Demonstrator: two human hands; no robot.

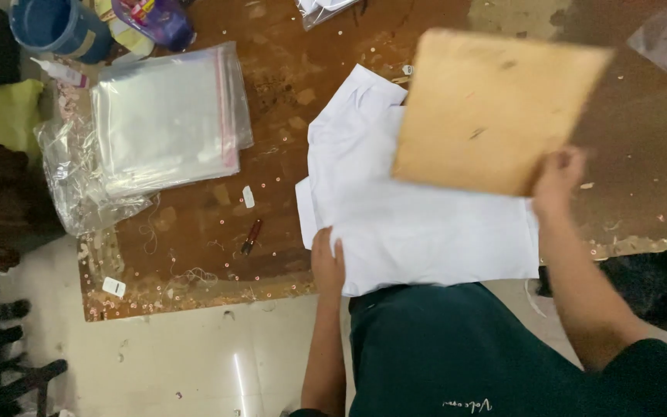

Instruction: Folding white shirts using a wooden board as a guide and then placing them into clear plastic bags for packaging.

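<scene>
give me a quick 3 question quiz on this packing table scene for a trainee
1. True or false: the right hand holds the brown board above the white garment.
2. Which does the left hand press on? A) the stack of clear bags B) the white garment's near edge C) the blue cup
3. On which side of the garment, in the picture, does the stack of clear bags lie?

Key
1. True
2. B
3. The left side, on the brown table
</scene>
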